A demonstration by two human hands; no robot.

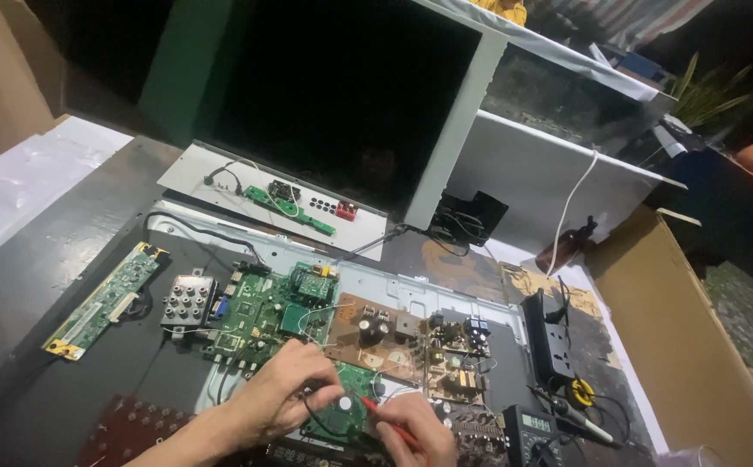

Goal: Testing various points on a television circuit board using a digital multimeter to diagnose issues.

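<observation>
Right hand [415,425] pinches a red probe [378,412], tip pressed to the small green circuit board [342,406]; left hand [286,389] closes on a black lead beside it, steadying contact; multimeter [530,432] sits just right, readable.

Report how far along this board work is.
Done: the back panel lies opened, its circuit boards exposed. In hand: the right hand presses a red probe on the small green board, which the left hand steadies with a black lead; the multimeter is on. Left: the boards remain uncovered, and the long strip board lies aside.
</observation>
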